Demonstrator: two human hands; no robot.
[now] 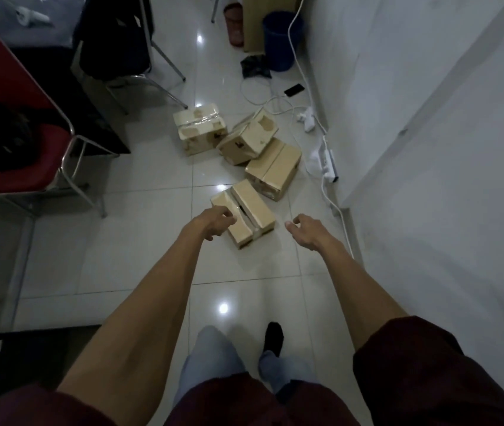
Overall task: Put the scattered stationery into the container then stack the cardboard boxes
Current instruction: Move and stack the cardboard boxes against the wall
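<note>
Fingers point(225, 215) of both hands are loosely curled and hold nothing. The left hand point(214, 224) hovers at the nearest cardboard box point(255, 210), with the right hand point(304, 230) just beside it, likely flanking it for a lift. Both arms stretch downward. Three other boxes point(272, 170) lie scattered on the floor point(140, 241) beyond.

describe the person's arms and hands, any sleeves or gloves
The left hand and right hand are bare: no gloves, rings or watch visible. The forearms are bare too. The dark maroon left sleeve and right sleeve end near the elbows.
</note>
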